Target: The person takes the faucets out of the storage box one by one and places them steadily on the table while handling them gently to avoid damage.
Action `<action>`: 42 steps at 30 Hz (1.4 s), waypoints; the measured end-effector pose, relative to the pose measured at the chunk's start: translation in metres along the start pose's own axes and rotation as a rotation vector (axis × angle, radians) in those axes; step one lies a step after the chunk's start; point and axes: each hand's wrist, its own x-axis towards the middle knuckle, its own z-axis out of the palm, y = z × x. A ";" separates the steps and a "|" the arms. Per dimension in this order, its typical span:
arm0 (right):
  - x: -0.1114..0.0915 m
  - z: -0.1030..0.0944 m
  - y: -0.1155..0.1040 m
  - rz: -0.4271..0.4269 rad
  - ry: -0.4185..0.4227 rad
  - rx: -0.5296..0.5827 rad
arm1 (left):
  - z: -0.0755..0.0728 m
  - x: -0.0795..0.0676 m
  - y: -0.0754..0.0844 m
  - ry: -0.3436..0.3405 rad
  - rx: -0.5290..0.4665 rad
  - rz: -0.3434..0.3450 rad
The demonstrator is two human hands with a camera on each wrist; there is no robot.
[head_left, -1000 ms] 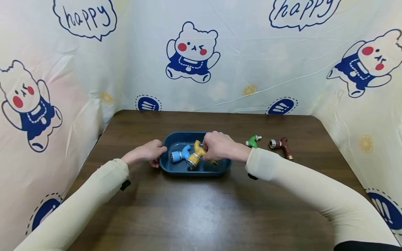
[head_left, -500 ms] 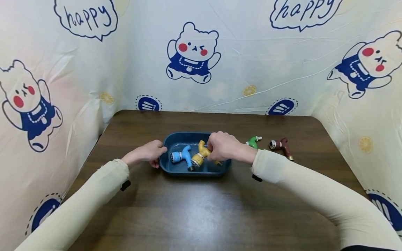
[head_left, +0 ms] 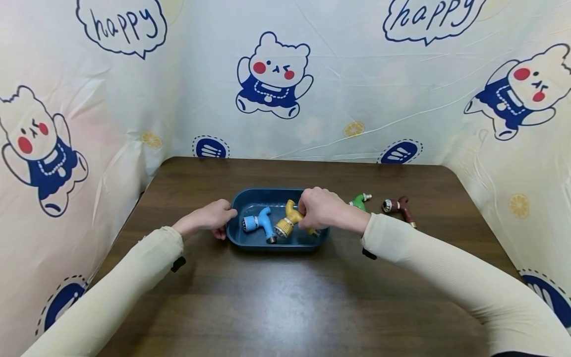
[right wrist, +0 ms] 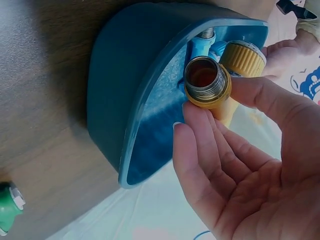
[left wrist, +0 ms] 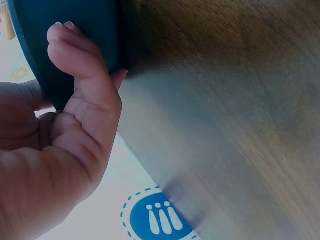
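My right hand (head_left: pixel 322 209) pinches a yellow faucet (head_left: pixel 291 218) between thumb and fingers, over the right part of a dark blue tray (head_left: pixel 263 246). In the right wrist view the faucet's threaded metal end (right wrist: pixel 206 80) points at the camera, with its ribbed yellow knob (right wrist: pixel 243 59) behind. A light blue faucet (head_left: pixel 263 223) lies in the left part of the tray. My left hand (head_left: pixel 211 216) grips the tray's left end; in the left wrist view its thumb and fingers (left wrist: pixel 80 57) lie on either side of the tray wall (left wrist: pixel 95 25).
On the brown table (head_left: pixel 285 297), right of the tray, lie a green faucet (head_left: pixel 358 202), partly hidden by my right hand and wrist, and a dark red faucet (head_left: pixel 403 209). A patterned curtain (head_left: pixel 339 89) hangs behind and at both sides of the table.
My right hand has moved a little to the right with the yellow faucet, away from the blue faucet, which now shows more fully. The left hand and the tray have stayed in place.
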 end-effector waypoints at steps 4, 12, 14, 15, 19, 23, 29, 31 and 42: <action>-0.002 -0.001 0.001 0.009 -0.002 -0.003 | 0.000 -0.001 0.001 -0.001 0.004 0.002; -0.004 -0.005 0.002 0.020 0.005 -0.010 | 0.000 -0.001 0.002 0.002 0.001 0.007; -0.005 -0.006 0.002 0.023 0.005 -0.013 | -0.001 -0.001 0.002 0.003 0.003 0.004; -0.005 -0.006 0.003 0.023 0.006 -0.013 | -0.001 -0.001 0.002 0.003 0.003 0.003; -0.007 -0.007 0.003 0.027 0.009 -0.023 | -0.001 -0.001 0.002 0.001 0.003 -0.003; -0.009 -0.009 0.004 0.034 0.011 -0.034 | -0.002 0.000 0.002 -0.001 0.000 -0.004; -0.012 -0.009 0.006 0.034 0.015 -0.040 | -0.002 0.000 0.002 0.000 -0.002 -0.009; -0.013 -0.009 0.007 0.033 0.015 -0.038 | -0.002 0.001 0.002 0.001 -0.003 -0.011; -0.017 -0.008 0.012 0.037 0.028 -0.033 | 0.000 0.000 0.000 -0.001 -0.007 0.000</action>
